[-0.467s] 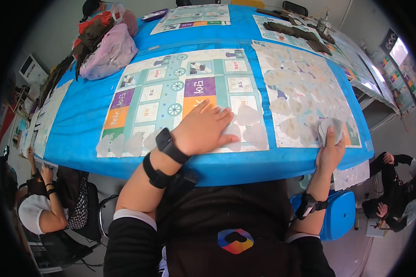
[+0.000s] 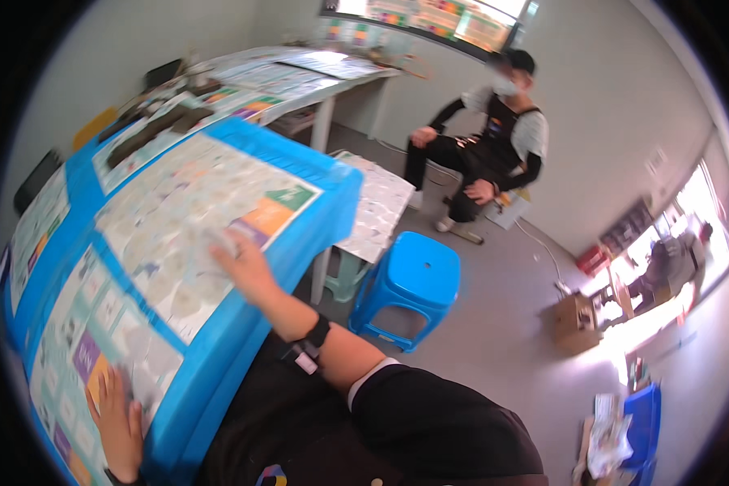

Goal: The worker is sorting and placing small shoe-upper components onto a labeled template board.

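Note:
My left hand (image 2: 118,421) lies with its fingers stretched out on a printed sheet (image 2: 63,350) with pictures and coloured blocks. Beside its fingers are thin, pale, translucent rounded pieces (image 2: 150,356). My right hand (image 2: 251,271) is over the near edge of a second printed sheet (image 2: 296,188), with fingers closed on a small stack of the same thin, whitish pieces (image 2: 207,243), blurred by motion. Pale pieces of this kind (image 2: 166,182) cover most of that second sheet. Both sheets lie on a blue-covered table (image 2: 219,320).
A blue plastic stool (image 2: 425,259) stands right of the table, by a low stand (image 2: 385,194) holding a sheet with more pale pieces. A person (image 2: 494,134) sits beyond it. Dark strips (image 2: 158,136) lie on the far sheet. A cardboard box (image 2: 577,324) is on the floor.
My view has swung far to the right, so the table now sits at the left and the stool, the floor and a seated person show. Both hands remain at their sheets.

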{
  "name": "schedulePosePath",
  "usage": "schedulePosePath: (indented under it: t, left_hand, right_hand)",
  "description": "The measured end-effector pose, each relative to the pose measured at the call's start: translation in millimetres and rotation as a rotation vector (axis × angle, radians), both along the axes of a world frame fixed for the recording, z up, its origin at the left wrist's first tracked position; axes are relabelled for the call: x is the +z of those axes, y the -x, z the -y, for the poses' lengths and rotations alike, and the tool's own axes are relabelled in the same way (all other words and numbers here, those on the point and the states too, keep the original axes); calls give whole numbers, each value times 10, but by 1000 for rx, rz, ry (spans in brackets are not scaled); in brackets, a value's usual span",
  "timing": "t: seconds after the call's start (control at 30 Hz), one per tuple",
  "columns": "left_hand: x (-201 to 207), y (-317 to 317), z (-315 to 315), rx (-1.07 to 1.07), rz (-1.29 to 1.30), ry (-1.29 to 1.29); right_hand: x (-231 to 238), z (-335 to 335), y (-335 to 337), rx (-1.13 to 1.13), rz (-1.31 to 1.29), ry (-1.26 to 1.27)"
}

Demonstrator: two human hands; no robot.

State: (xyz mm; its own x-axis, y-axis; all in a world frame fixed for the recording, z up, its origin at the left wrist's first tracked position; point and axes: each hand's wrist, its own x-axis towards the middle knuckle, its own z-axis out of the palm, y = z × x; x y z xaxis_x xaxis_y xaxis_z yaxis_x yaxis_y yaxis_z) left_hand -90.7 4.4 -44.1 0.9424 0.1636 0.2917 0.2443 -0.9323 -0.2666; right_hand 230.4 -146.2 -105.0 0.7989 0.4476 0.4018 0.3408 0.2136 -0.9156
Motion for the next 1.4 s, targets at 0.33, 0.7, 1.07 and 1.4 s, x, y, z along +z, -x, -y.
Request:
schedulePosePath:
  t: [0.33,0.7,1.07,1.4]
  left_hand:
    - [12,-270,163,303,-286,126]
    - [493,-248,926,-455,370,34]
    - [186,-219,893,-124,573,236]
    - [-54,-135,708,-7,475,301]
  right_hand:
    - [245,357,-12,21,-107,-94]
    - [610,318,1180,549,175,-132]
    - [590,302,1591,920,-72,-138]
    - [479,202,1637,971,-271,-72]
